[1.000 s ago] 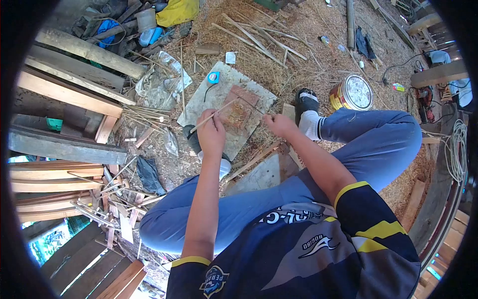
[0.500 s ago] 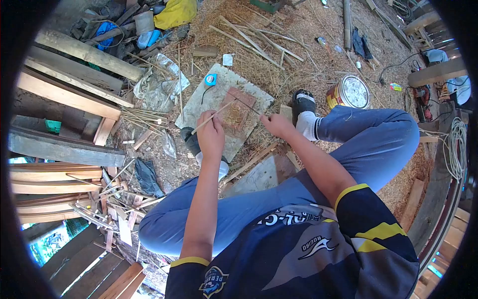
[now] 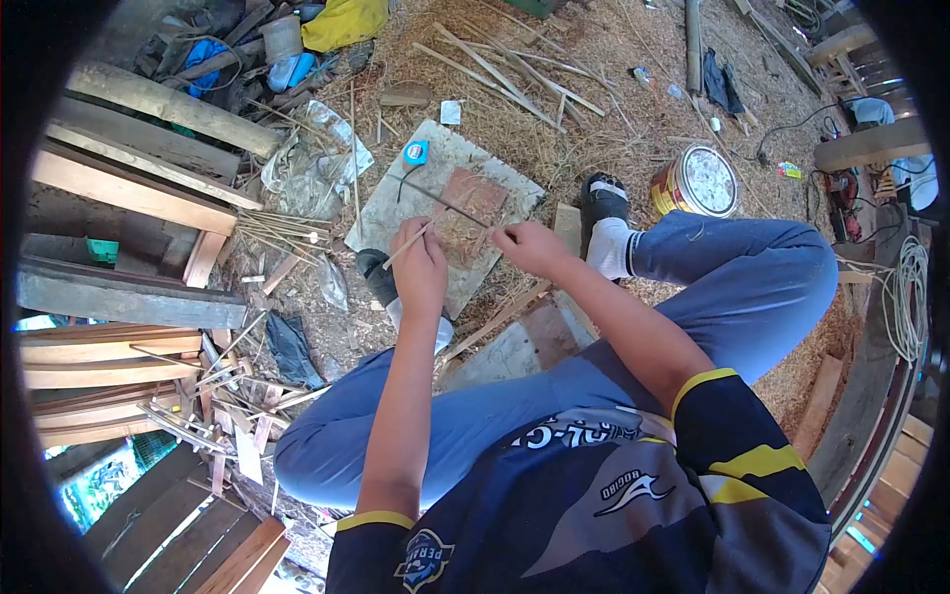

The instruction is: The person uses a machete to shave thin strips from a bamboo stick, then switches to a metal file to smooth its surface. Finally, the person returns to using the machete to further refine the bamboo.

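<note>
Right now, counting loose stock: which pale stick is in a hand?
The pale stick in the left hand, over the grey board. The stick bundle leftward and long sticks on straw lie loose; the right hand pinches a dark rod.

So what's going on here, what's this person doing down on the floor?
A person sits on a floor strewn with shavings, working over a reddish-brown board that lies on a grey slab. The left hand grips a thin wooden stick. The right hand holds a long, thin dark tool reaching out across the slab. A blue tape measure lies on the slab.
</note>
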`<action>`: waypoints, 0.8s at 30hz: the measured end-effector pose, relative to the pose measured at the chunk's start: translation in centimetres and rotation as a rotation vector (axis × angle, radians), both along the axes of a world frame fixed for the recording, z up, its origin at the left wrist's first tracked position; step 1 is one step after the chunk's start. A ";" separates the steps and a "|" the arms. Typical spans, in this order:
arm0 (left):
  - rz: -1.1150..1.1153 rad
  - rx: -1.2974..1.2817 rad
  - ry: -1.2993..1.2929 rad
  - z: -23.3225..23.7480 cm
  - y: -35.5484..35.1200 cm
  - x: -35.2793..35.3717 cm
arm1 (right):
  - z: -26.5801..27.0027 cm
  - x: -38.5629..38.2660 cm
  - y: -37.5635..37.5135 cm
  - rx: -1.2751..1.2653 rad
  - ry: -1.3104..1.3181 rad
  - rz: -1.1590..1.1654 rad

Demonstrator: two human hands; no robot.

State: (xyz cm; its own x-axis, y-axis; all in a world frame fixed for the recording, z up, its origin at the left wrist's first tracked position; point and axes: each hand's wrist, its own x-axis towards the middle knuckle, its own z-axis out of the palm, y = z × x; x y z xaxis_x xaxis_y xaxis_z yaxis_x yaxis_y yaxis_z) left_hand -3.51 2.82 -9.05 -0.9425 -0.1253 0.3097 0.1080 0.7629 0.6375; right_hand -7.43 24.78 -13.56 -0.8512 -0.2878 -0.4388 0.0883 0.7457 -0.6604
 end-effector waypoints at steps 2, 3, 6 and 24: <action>-0.003 -0.006 -0.006 0.7 0.2 0.1 | 1.2 0.3 -1.2 -0.075 0.047 0.056; 0.000 0.000 0.000 0.5 0.2 0.3 | 1.0 0.4 -1.1 -0.060 0.031 0.053; 0.003 -0.001 0.028 0.3 -0.1 0.3 | 0.2 0.1 -0.1 -0.013 0.000 0.020; -0.079 -0.104 0.042 0.9 -0.4 -0.1 | -1.2 -0.3 0.4 0.025 -0.027 0.061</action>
